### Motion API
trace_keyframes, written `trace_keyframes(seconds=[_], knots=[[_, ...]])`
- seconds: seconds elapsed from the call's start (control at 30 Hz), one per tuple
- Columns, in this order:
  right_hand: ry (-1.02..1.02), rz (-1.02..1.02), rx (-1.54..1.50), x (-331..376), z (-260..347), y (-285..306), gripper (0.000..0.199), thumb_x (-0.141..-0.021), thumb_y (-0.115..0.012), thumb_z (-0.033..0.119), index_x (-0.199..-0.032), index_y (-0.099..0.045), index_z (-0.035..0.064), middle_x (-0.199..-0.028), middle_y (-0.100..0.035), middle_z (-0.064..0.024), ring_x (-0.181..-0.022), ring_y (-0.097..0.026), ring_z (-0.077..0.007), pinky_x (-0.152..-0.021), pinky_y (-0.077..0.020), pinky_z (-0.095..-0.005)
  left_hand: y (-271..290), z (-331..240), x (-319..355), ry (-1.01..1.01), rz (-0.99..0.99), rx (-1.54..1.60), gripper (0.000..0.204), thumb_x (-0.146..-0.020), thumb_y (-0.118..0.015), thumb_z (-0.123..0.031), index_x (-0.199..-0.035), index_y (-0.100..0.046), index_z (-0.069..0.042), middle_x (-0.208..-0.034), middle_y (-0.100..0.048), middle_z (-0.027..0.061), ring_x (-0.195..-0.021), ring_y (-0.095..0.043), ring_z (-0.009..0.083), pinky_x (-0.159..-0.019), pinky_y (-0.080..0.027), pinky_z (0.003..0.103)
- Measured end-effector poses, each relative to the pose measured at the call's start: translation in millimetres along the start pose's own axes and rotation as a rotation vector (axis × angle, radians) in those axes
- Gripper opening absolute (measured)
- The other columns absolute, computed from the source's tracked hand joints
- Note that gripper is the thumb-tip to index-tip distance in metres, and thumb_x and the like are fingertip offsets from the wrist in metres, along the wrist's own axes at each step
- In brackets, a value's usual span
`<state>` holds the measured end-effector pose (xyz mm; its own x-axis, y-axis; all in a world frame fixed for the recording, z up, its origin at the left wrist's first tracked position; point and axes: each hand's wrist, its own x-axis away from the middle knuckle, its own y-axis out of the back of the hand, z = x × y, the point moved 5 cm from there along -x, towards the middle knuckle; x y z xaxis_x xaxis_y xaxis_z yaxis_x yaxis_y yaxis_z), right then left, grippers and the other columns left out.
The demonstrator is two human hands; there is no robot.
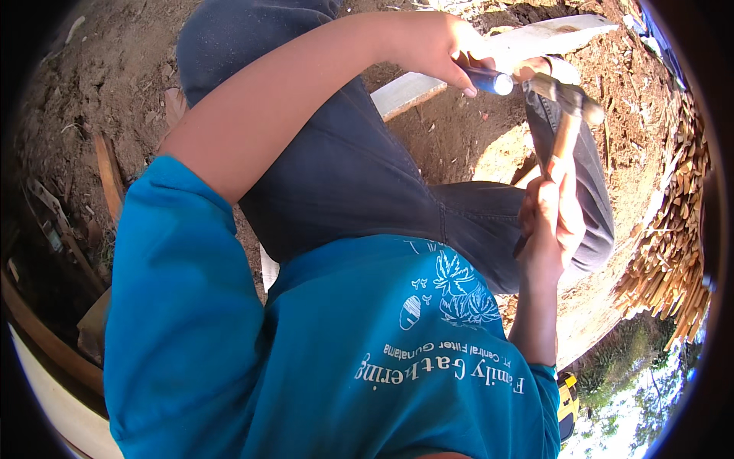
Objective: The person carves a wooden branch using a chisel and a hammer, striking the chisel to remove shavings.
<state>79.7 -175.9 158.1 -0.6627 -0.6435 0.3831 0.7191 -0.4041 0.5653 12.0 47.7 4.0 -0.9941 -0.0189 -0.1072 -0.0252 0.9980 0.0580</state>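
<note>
The left hand [436, 46] was closed around the blue handle of a chisel [483, 78], far up in the scene, its fingers wrapped over the grip so that only the handle's pale end showed beside the knuckles. The chisel handle lay against a long pale wooden plank [535, 38] that ran from the far right down toward the middle, resting on bare brown earth [99, 69]. The right hand [549, 218] was clenched around the wooden shaft of a hammer [569, 103], low on the shaft, with the hammer's head standing just right of the chisel's end, very close to it; whether the two touched could not be told. Both lay beyond the person's knees, which were clad in dark trousers [344, 168]. To the right, a heap of thin split wooden sticks [673, 252] lay well apart from the hands. On the left, scraps of wood [108, 176] lay on the ground.
</note>
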Motion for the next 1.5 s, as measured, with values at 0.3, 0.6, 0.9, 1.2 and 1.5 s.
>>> trace_keyframes(seconds=[0.3,0.6,0.9,1.2,1.5], knots=[[0.258,0.067,-0.407,13.7,8.2,8.4,0.023,-0.107,-0.057,0.027,-0.106,-0.054,0.0041,-0.082,-0.051,-0.0043,-0.057,-0.041,-0.0074,-0.049,-0.0321,-0.0191,-8.3,-3.0,3.1,0.009,-0.007,0.143,0.055,-0.08,-0.084,-0.013,-0.129,-0.064,0.001,-0.119,-0.073,0.0163,-0.107,-0.069,0.0229,-0.093,-0.055,0.036],[0.326,-0.001,-0.251,9.9,-6.2,4.2,0.029,-0.108,-0.053,0.021,-0.13,-0.052,0.0018,-0.083,-0.051,-0.0035,-0.058,-0.042,-0.0049,-0.049,-0.0322,-0.0177,-4.7,-4.8,-3.0,0.019,0.034,0.082,0.047,-0.079,-0.085,-0.016,-0.121,-0.07,0.0,-0.112,-0.074,0.0173,-0.103,-0.07,0.0263,-0.092,-0.055,0.037],[-0.196,0.153,-0.054,4.7,-34.0,-8.1,0.018,-0.109,-0.053,0.022,-0.11,-0.054,0.004,-0.082,-0.05,-0.0014,-0.055,-0.038,-0.0035,-0.049,-0.0318,-0.0193,-15.0,2.2,-12.3,0.03,0.092,0.052,0.05,-0.079,-0.086,-0.02,-0.122,-0.07,-0.001,-0.116,-0.073,0.0167,-0.107,-0.069,0.026,-0.094,-0.055,0.036],[-0.026,-0.041,-0.283,23.6,-11.2,-0.9,0.024,-0.108,-0.056,0.027,-0.098,-0.053,0.0049,-0.077,-0.047,-0.0007,-0.057,-0.04,-0.0059,-0.049,-0.0323,-0.0199,-15.0,-5.3,-10.1,0.028,0.101,-0.031,0.05,-0.079,-0.086,-0.018,-0.123,-0.069,-0.002,-0.119,-0.073,0.0157,-0.108,-0.069,0.024,-0.095,-0.055,0.036],[0.291,0.025,-0.551,21.2,-13.9,15.6,0.019,-0.109,-0.052,0.023,-0.109,-0.055,0.0038,-0.079,-0.05,-0.0016,-0.055,-0.04,-0.0039,-0.048,-0.0322,-0.0193,-16.4,1.3,-9.3,0.06,0.109,0.052,0.05,-0.078,-0.087,-0.018,-0.122,-0.07,-0.002,-0.117,-0.073,0.0144,-0.107,-0.07,0.0242,-0.094,-0.055,0.037]])
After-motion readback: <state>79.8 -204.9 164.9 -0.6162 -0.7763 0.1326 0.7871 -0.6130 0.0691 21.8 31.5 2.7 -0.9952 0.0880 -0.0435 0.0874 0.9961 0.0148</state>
